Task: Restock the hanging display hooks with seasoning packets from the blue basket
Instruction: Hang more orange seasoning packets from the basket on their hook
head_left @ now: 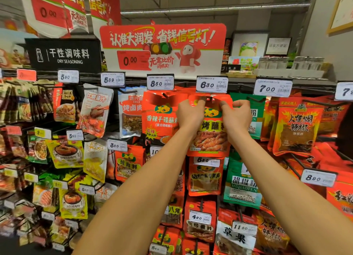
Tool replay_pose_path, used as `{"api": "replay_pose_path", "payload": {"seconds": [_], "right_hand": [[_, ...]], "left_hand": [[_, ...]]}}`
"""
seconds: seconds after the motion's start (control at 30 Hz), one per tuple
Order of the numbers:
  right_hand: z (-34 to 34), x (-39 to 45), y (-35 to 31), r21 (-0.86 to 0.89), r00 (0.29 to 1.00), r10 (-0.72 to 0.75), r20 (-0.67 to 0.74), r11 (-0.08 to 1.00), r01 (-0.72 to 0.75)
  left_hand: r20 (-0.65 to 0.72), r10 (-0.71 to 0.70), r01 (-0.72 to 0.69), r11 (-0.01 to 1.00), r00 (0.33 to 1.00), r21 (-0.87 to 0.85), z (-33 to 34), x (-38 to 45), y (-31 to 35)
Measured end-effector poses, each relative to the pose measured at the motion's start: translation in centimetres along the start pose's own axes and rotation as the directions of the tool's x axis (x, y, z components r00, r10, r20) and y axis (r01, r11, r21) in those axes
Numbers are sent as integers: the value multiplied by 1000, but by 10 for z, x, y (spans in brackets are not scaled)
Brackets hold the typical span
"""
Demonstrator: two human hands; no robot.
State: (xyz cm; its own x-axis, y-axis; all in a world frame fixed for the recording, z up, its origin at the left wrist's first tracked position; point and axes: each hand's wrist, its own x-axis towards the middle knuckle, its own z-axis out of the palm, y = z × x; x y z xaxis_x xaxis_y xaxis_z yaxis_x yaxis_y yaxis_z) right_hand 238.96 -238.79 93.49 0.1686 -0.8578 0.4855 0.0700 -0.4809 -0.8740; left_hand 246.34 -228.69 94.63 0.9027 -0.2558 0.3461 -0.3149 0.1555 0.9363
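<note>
Both hands — left hand [188, 114], right hand [236, 115] — are pinching the red seasoning packet's [209, 132] top corners, hanging long-ways down, just under its hook [210, 97].

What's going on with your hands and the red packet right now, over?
Left hand and right hand both pinch the red packet's top edge. Packet up at the hook under the 6.80 tag. Nothing blocking.
</note>
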Motion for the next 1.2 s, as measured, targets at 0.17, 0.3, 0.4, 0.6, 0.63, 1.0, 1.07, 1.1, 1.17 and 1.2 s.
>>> {"api": "replay_pose_path", "payload": {"seconds": [0.17,0.3,0.4,0.6,0.63,1.0,1.07,1.1,1.17,1.2], "right_hand": [[-8,-11,17,42,995,-25,97,999,21],[-20,-24,44,-1,973,-84,213,996,86],[-16,-20,50,-53,968,-149,203,985,163],[8,21,47,-248,978,48,202,969,3],[11,27,47,-267,976,83,203,963,-26],[11,41,38,-480,927,185,327,877,-5],[5,35,43,-444,923,157,350,896,16],[1,30,44,-424,925,143,351,906,21],[-11,22,45,-385,935,100,342,922,43],[-19,17,45,-372,944,59,324,925,70]], "left_hand": [[-1,40,-39,994,999,102,-2,-12,-9],[91,167,-188,928,982,322,-12,-42,-48],[173,207,-261,882,963,392,-5,-53,-66],[123,-5,-41,928,992,371,26,-17,-47],[111,-23,-18,933,994,359,27,-12,-46],[213,-107,31,943,971,332,20,-2,-48],[253,-106,23,950,962,312,15,-7,-50],[267,-106,22,954,958,298,13,-9,-50],[288,-98,19,964,952,266,7,-14,-48],[302,-83,3,966,950,257,3,-16,-48]]}}
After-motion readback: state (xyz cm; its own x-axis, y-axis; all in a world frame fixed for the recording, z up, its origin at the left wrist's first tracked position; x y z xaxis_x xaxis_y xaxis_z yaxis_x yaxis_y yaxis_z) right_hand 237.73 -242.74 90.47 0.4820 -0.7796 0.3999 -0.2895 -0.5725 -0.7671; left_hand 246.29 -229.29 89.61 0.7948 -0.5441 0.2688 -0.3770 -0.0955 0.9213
